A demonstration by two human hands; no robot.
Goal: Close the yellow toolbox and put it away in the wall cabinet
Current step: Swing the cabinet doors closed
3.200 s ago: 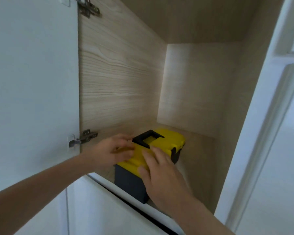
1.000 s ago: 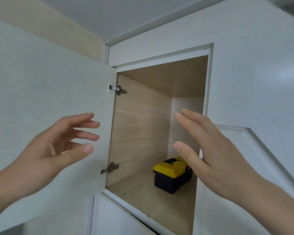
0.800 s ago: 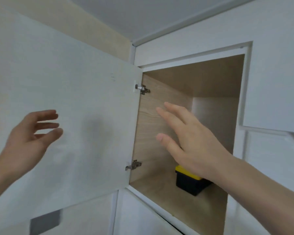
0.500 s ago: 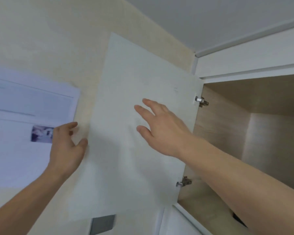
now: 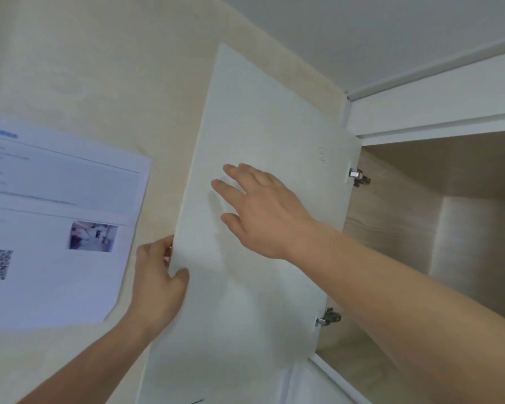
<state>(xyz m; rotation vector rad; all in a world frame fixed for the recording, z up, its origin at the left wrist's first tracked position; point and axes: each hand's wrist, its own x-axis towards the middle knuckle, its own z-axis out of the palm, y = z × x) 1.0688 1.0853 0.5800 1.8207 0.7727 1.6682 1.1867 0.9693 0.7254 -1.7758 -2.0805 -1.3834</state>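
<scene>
The white cabinet door (image 5: 263, 135) stands swung wide open against the beige wall. My left hand (image 5: 158, 278) grips its free left edge, thumb on the inner face and fingers curled behind. My right hand (image 5: 263, 208) is spread flat, fingers apart, against or just over the door's inner face. The wooden cabinet interior (image 5: 438, 228) shows at the right. The yellow toolbox is out of view, hidden behind my right forearm or below the frame.
A printed paper notice (image 5: 56, 228) with a photo and a QR code hangs on the wall left of the door. Two metal hinges (image 5: 359, 176) (image 5: 327, 317) join the door to the cabinet. The ceiling is close above.
My view has swung left from the cabinet to the door. My left hand has closed on the door's edge, and my right hand has moved further left across the door's face.
</scene>
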